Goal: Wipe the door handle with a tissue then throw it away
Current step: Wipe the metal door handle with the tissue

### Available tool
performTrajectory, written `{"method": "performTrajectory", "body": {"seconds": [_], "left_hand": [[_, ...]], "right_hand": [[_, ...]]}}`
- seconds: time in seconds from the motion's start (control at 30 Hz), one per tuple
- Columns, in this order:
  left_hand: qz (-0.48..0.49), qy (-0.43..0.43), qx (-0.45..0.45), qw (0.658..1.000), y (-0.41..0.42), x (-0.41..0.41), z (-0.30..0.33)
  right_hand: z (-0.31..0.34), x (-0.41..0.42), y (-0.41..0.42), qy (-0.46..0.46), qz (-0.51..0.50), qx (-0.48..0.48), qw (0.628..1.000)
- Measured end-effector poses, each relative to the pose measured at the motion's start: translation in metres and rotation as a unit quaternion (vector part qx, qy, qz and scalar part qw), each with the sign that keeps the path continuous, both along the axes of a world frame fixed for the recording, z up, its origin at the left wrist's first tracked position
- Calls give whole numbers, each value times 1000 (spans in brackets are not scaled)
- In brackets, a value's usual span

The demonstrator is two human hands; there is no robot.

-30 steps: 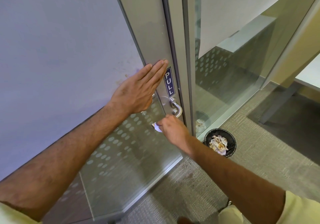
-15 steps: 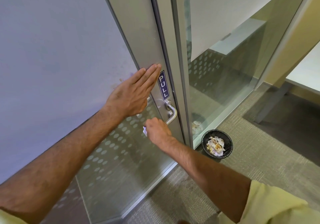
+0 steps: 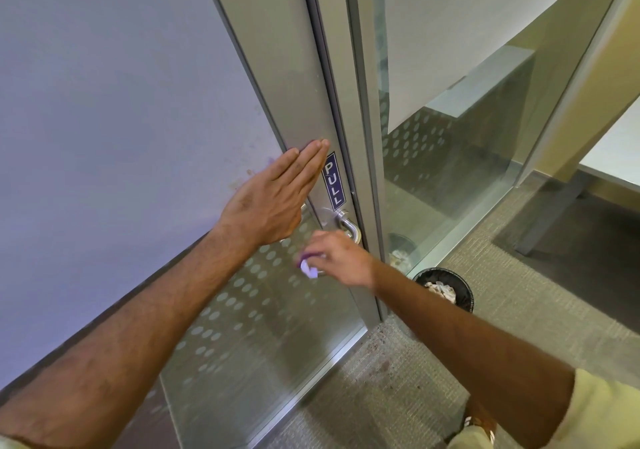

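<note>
Head cam view, looking down at both my hands by the glass door (image 3: 242, 327). My left hand (image 3: 270, 202) is flat with fingers straight and together, pressed against the metal door frame right next to the blue PULL sticker (image 3: 334, 180). My right hand (image 3: 337, 258) is curled around a crumpled white tissue (image 3: 308, 268), pinching it in the fingers just below the silver door handle (image 3: 348, 225), a bit blurry so can't tell if the tissue actually touches the handle. Off to the right on the carpet sits 1 black trash bin (image 3: 446, 292) with wadded paper in it, close to the glass partition (image 3: 450, 171).
</note>
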State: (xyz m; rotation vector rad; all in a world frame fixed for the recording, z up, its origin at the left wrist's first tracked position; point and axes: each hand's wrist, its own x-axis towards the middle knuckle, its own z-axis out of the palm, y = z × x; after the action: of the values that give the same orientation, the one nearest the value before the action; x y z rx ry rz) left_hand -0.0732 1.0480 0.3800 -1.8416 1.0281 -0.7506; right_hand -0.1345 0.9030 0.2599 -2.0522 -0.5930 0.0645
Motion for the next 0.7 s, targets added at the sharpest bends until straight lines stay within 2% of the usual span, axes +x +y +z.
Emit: {"method": "performTrajectory", "body": {"seconds": [0.03,0.1,0.13,0.17,0.2,0.3,0.43,0.6,0.7], "left_hand": [[1,0,0,1000,0,0,0],[6,4,-1,1000,0,0,1],[6,6,-1,1000,0,0,2],[5,6,-1,1000,-1,-1,2],[2,6,-3,1000,-1,-2,2],[-5,4,-9,1000,-2,-4,4],[-4,3,-3,1000,-2,-4,3],[0,-4,1,1000,-3,-4,4],[-3,0,1,1000,-2,-4,3]], "right_hand": [[1,-2,-5,20,-79,100,992],[3,-2,-10,90,-237,295,921],[3,0,-11,116,-294,352,881],[2,4,-10,129,-336,369,857],[0,9,-9,127,-363,357,851],[-7,22,3,96,-402,253,875],[-16,31,17,53,-439,164,882],[-22,29,12,11,-391,44,919],[-20,24,-5,-8,-365,29,931]]}}
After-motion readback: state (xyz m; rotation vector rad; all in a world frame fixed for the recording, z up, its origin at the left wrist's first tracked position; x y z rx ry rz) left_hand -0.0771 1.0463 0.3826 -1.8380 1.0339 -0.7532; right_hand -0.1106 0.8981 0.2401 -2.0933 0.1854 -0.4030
